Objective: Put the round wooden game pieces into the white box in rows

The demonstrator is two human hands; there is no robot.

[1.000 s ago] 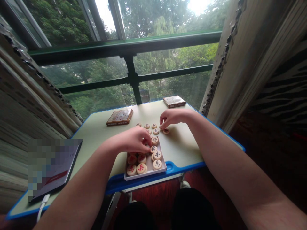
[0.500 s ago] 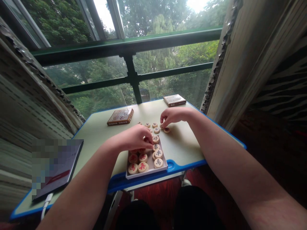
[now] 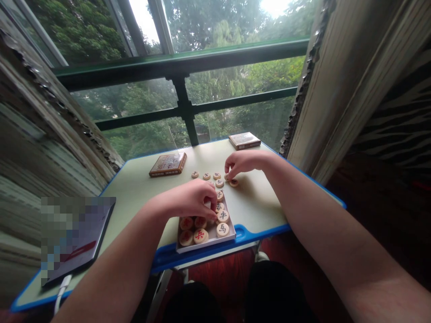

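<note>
My left hand (image 3: pixel 193 199) reaches over a shallow white box (image 3: pixel 205 246) with its fingers curled together. Its fingertips are at the left edge of a black-marked xiangqi piece (image 3: pixel 222 216); whether anything is pinched between them is hidden. In the box, red-marked xiangqi pieces (image 3: pixel 200 235) lie on the left and black-marked ones form a column on the right. Beyond the box, my right hand (image 3: pixel 243 162) pinches a small pale xiangqi piece (image 3: pixel 226 177) at table level. Right under those fingers lies another xiangqi piece (image 3: pixel 233 183), and several more (image 3: pixel 206 176) lie to the left.
Two flat brown boxes (image 3: pixel 168 164) (image 3: pixel 244 140) lie toward the table's far edge. A tablet-like device (image 3: pixel 97 237) with a white cable (image 3: pixel 62 289) is at the left. The pale table (image 3: pixel 259 206) has a raised blue rim and stands against a window with green railings.
My left hand has shifted slightly toward me within the box, from beside the upper black pieces to the one below. My right hand stays almost still.
</note>
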